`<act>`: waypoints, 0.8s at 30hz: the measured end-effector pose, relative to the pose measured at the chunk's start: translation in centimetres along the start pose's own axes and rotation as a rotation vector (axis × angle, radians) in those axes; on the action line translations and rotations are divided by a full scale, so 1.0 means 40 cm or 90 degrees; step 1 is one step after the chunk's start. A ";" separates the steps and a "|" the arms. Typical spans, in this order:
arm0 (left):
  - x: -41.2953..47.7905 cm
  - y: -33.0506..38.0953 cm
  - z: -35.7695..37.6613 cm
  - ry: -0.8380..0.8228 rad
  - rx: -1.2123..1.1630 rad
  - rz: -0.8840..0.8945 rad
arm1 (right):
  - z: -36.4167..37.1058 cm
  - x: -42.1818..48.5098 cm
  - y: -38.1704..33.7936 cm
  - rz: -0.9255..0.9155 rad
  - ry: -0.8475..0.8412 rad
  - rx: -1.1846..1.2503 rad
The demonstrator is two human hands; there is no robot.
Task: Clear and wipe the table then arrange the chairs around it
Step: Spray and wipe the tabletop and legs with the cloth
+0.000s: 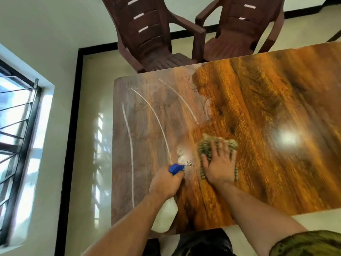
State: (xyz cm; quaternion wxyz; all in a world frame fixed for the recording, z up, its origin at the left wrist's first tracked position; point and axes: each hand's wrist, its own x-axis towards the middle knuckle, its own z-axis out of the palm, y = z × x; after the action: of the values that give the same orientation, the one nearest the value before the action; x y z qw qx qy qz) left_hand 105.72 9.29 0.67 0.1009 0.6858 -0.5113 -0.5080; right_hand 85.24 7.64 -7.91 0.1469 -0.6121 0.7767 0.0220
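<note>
**Q.** Which grip did the figure show first?

**A.** The left hand [166, 182], at lower centre of the frame, was curled round the neck of a spray bottle [164, 217]. The blue trigger head [176, 168] projected past the knuckles toward the upper right. The white body lay under the forearm, above the near edge of the table [276, 108]. Whether the bottle rested on the top could not be told.

**Q.** And the other hand?

**A.** The right hand [219, 163] gripped nothing. Its fingers were straight and spread, pressed flat on a green patterned cloth [205, 148], which was blurred. The cloth lay on the table top just right of the trigger head, slightly below the middle of the frame.

**Q.** What did the surface around them show?

**A.** A pale, blurred patch [184, 159] sat on the top between the nozzle and the cloth. The table was a glossy wood-grain slab filling the centre and right of the frame. Its left part bore a hazy film and three curved white streaks [160, 122]. A bright spot of reflected light [287, 137] lay to the right of the cloth.

**Q.** Where did the chairs stand?

**A.** At the table's far edge, side by side and facing it. One brown plastic armchair [147, 34] stood at upper centre and a second plastic armchair [239, 34] at upper right. Their inner armrests were close, but contact between them could not be judged.

**Q.** And the margins?

**A.** A barred window [16, 126] occupied the left edge. Glossy pale floor [88, 145] with a black border ran between the window and the table. A green patterned sleeve [304, 242] appeared at lower right.
</note>
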 end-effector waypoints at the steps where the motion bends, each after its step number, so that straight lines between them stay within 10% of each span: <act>1: -0.015 -0.022 -0.007 0.002 0.011 0.008 | 0.010 -0.026 -0.019 0.119 0.019 0.036; 5: -0.068 -0.099 -0.030 -0.037 0.055 0.030 | 0.069 -0.138 -0.154 0.273 0.042 0.103; 16: -0.268 -0.404 -0.183 -0.114 0.133 0.093 | 0.177 -0.562 -0.291 -0.234 -0.047 -0.016; 21: -0.315 -0.482 -0.244 -0.109 0.154 0.081 | 0.164 -0.565 -0.297 0.203 -0.039 0.066; 24: -0.316 -0.497 -0.267 -0.082 0.150 0.098 | 0.183 -0.548 -0.444 0.248 -0.053 0.107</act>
State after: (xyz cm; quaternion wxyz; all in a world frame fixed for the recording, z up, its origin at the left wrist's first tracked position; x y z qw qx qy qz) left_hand 126.66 24.44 0.04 0.0254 0.6176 -0.6242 -0.4778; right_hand 108.27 25.49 -6.72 0.2224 -0.4347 0.8726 0.0104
